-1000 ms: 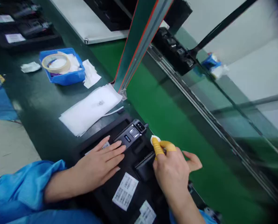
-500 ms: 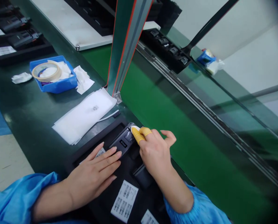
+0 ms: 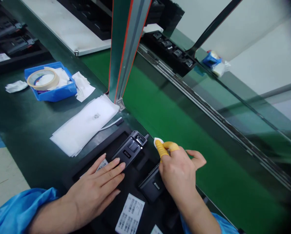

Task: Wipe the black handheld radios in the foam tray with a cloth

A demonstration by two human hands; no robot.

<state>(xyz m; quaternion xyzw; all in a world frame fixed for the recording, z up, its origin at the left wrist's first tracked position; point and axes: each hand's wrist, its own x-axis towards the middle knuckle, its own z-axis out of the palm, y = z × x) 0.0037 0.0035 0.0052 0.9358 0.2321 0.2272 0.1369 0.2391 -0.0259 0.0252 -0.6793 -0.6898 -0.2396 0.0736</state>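
Note:
A black two-way radio (image 3: 131, 146) marked "Riton" lies in a black foam tray (image 3: 91, 165), its display end towards the far right. My left hand (image 3: 96, 185) lies flat over the radio's lower end, fingers stretched out and hiding that part. Yellow finger cots cover two fingers of my right hand (image 3: 177, 165), which pinches a small white wipe (image 3: 158, 140) clear of the radio, beyond its antenna. Below that hand sits a second black "Riton" unit (image 3: 150, 185), partly covered by the hand. White barcode label sheets (image 3: 130, 213) rest on the tray in front.
A stack of white sheets (image 3: 84, 125) and a thin brush (image 3: 111, 124) lie behind the tray. Further left stands a blue bin (image 3: 55, 95) with a tape roll (image 3: 43, 79) and white wipes. An upright post (image 3: 124, 48) rises beside the green conveyor belt (image 3: 160, 107).
My right hand has moved right, off the radio's top end, with the wipe still pinched. The display and antenna now show. My left hand stays on the radio; the view has shifted slightly.

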